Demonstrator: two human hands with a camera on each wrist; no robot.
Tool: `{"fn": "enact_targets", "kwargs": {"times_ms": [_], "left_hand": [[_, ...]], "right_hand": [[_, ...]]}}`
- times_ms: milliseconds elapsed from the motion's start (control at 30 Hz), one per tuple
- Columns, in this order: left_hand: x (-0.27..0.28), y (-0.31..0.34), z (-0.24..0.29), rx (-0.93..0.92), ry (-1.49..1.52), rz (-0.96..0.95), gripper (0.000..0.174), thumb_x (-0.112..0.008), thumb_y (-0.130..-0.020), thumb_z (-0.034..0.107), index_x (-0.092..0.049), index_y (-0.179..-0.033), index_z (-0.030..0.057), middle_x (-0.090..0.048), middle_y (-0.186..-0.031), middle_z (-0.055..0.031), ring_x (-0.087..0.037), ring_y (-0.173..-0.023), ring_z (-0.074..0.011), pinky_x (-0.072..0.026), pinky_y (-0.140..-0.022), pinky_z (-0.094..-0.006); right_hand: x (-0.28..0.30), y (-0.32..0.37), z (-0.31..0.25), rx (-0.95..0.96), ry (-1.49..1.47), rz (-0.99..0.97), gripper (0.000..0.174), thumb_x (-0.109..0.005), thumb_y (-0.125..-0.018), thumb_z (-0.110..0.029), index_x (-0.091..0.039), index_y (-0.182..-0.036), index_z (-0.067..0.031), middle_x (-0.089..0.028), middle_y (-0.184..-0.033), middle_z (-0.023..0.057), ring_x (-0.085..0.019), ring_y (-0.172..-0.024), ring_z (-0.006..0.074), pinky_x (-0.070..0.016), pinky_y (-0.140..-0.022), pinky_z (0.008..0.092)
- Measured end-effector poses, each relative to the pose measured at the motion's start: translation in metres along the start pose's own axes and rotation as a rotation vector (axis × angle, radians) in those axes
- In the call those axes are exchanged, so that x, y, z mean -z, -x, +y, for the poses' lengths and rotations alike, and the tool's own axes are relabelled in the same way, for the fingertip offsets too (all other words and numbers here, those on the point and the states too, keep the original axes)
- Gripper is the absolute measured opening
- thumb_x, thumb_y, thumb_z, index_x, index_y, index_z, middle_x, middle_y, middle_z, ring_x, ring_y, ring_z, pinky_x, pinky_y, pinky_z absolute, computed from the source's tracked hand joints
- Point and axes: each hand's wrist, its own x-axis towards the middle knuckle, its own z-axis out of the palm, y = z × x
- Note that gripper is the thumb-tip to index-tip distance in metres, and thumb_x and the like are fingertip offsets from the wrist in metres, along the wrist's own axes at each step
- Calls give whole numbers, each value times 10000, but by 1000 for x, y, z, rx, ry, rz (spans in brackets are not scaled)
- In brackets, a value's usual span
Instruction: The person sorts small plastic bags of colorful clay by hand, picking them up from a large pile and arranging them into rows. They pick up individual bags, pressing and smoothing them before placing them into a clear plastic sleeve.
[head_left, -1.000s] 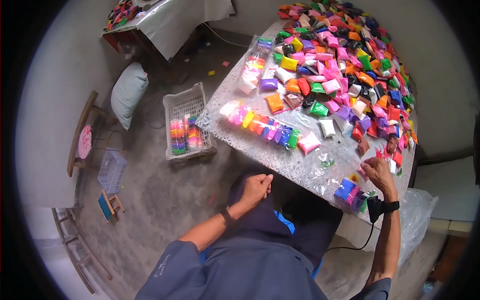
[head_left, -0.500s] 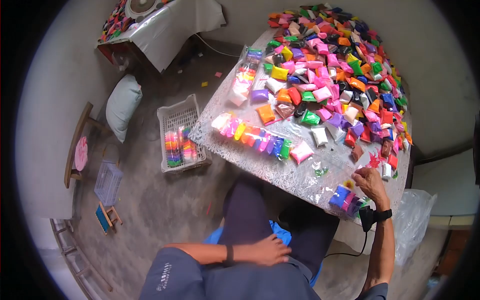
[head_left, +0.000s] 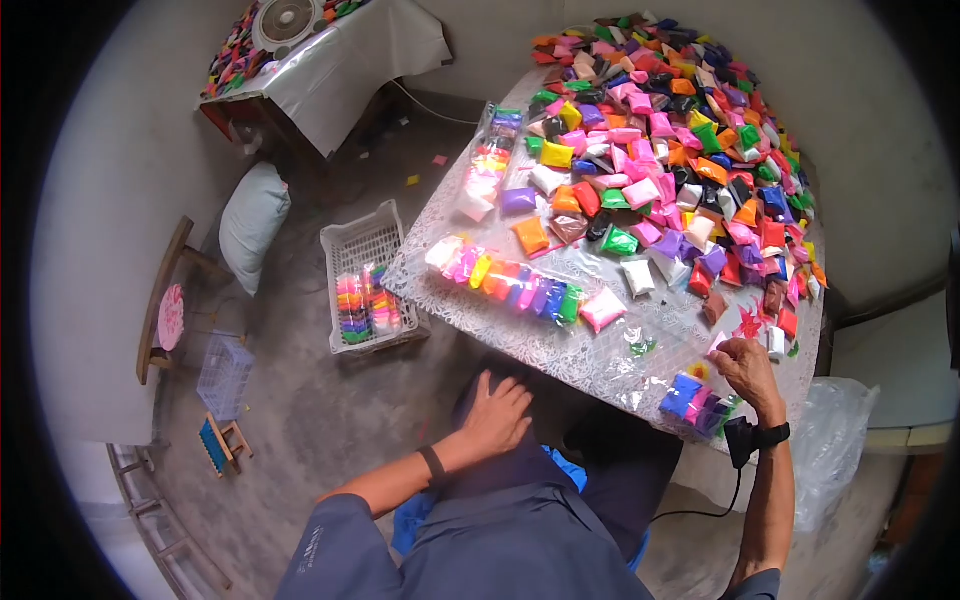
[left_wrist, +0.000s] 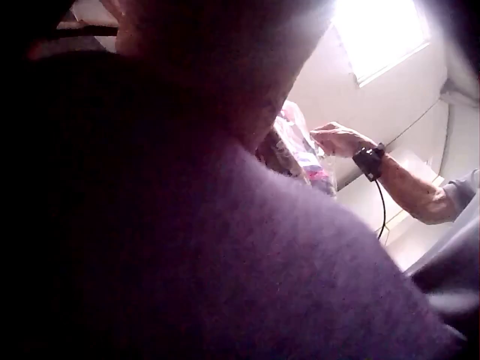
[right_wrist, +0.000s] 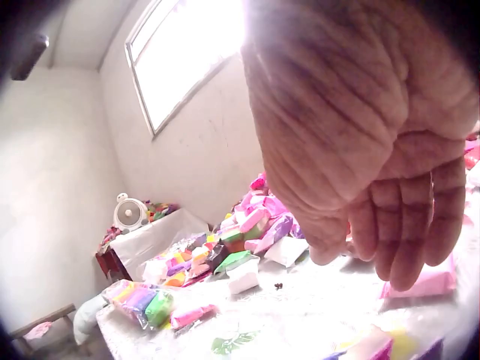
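Note:
In the head view my left hand [head_left: 495, 415] rests on the dark trouser leg [head_left: 480, 372], fingers spread. The left wrist view is mostly dark, with trouser cloth [left_wrist: 247, 240] close up. My right hand [head_left: 750, 375] is low over the table's near right part, with its fingertips bent down at a pink packet [head_left: 716, 343]. In the right wrist view the fingers partly cover this pink packet [right_wrist: 427, 281]. Just below the hand lies a clear bag [head_left: 697, 403] with blue, magenta, purple and green packets. Its flat clear part [head_left: 650, 350] stretches left, beside a loose pink packet [head_left: 603, 308].
A large heap of coloured packets [head_left: 665, 165] covers the table's far side. Two filled clear sleeves, one near [head_left: 510, 285] and one farther left [head_left: 488, 165], lie on the lace cloth [head_left: 430, 285]. A white crate [head_left: 365, 235] holding packed sleeves stands on the floor.
My left hand dropped from above the lap to the waist, then came forward to lie spread on the leg. The right hand shifted slightly left. The head view swung a little.

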Motion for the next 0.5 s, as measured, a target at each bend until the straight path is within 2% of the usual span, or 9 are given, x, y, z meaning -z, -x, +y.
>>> {"fn": "enact_targets", "kwargs": {"times_ms": [133,200,300,500], "left_hand": [[-2,-1,3,46,58,11,429,-711,-862,265,-643,-1226,47,-607,-1267,-136,-490,-1298,-335,-237,-1140,-662],[-9,-1,-3,45,100,125,401,-739,-839,268,-674,-1174,58,-637,-1236,-122,-522,-1263,-324,-241,-1148,-638],[-10,0,-7,57,139,165,376,-759,-820,264,-695,-1138,75,-662,-1198,-110,-545,-1232,-312,-250,-1144,-621],[-7,-4,-12,58,200,169,310,-771,-808,267,-729,-1054,82,-691,-1118,-95,-569,-1175,-297,-275,-1115,-601]], "right_hand": [[-4,-2,-1,11,-25,-17,331,-684,-879,-254,-736,-927,68,-720,-818,233,-708,-749,349,-541,-715,408],[-4,-5,-2,21,-5,-18,335,-684,-875,-258,-735,-928,69,-719,-820,235,-708,-753,355,-540,-716,411],[-4,-11,-3,34,8,-20,343,-686,-869,-265,-735,-929,69,-719,-830,243,-709,-765,365,-540,-720,419],[-5,-23,-15,77,13,-38,348,-695,-864,-272,-735,-938,65,-718,-849,253,-711,-780,371,-544,-730,419]]}}
